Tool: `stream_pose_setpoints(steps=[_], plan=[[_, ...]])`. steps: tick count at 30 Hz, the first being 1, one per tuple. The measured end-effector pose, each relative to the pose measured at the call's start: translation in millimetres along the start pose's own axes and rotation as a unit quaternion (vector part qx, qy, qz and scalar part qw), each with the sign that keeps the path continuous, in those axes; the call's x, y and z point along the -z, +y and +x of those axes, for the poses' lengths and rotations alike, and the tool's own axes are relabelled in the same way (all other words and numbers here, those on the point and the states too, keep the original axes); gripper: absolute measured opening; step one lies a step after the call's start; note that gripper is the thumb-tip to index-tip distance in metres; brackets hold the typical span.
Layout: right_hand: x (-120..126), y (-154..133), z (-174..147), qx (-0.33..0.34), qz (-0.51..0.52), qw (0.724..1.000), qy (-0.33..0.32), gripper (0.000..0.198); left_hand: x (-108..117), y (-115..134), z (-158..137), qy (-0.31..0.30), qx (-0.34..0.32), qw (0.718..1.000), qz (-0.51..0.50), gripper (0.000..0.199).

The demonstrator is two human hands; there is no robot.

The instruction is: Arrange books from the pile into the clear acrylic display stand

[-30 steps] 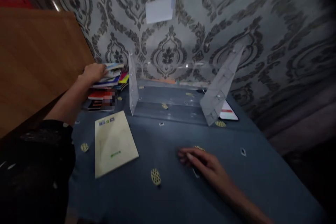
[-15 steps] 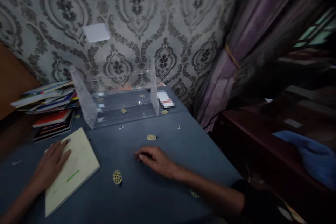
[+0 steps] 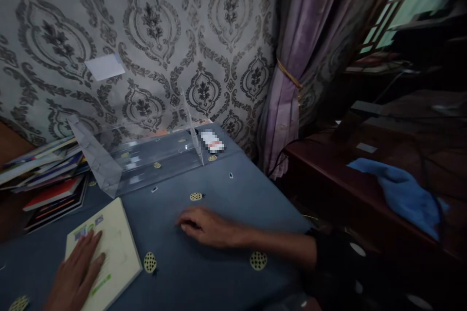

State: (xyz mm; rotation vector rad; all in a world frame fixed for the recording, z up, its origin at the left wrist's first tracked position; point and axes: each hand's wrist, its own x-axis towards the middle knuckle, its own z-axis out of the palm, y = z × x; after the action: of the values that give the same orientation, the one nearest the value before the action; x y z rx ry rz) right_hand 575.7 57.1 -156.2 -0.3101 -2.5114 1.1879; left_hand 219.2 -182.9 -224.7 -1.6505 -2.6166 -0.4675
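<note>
The person's left hand (image 3: 78,269) lies flat, fingers extended, on the cream-covered book (image 3: 122,248), which rests on the blue tablecloth (image 3: 204,277) just in front of the stacked books (image 3: 54,175) and the clear acrylic rack (image 3: 97,160). The right hand (image 3: 200,226) rests on the cloth with fingers loosely curled, its grip narrow; whether it holds anything is hidden. 1 purple curtain (image 3: 288,87) hangs beyond the table.

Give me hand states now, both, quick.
Left hand: open, laid on the cream book, not gripping it.
Right hand: loosely curled at the blue tabletop, nothing visible in it; can't tell if fully closed.
</note>
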Motion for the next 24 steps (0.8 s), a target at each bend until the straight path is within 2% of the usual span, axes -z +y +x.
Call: stream_pose_setpoints(steps=[6, 10, 14, 19, 24], plan=[[0, 16, 0, -0.004, -0.017, 0.997, 0.072, 0.025, -11, 79, -5, -0.010, -0.040, 0.999, 0.004, 0.057], [4, 23, 0, -0.024, -0.027, 0.996, 0.082, 0.029, -21, 132, 9, -0.014, -0.071, 0.997, -0.004, 0.054], [6, 28, -2, -0.034, -0.033, 0.994, 0.103, 0.029, -36, 172, 28, -0.014, -0.112, 0.994, -0.012, 0.052], [6, 36, -5, -0.041, -0.100, 0.985, 0.137, 0.026, -48, 208, 43, -0.001, -0.163, 0.986, -0.020, 0.049], [12, 39, -4, -0.053, -0.139, 0.978, 0.148, 0.025, -47, 217, 66, -0.020, -0.181, 0.983, -0.011, 0.047]])
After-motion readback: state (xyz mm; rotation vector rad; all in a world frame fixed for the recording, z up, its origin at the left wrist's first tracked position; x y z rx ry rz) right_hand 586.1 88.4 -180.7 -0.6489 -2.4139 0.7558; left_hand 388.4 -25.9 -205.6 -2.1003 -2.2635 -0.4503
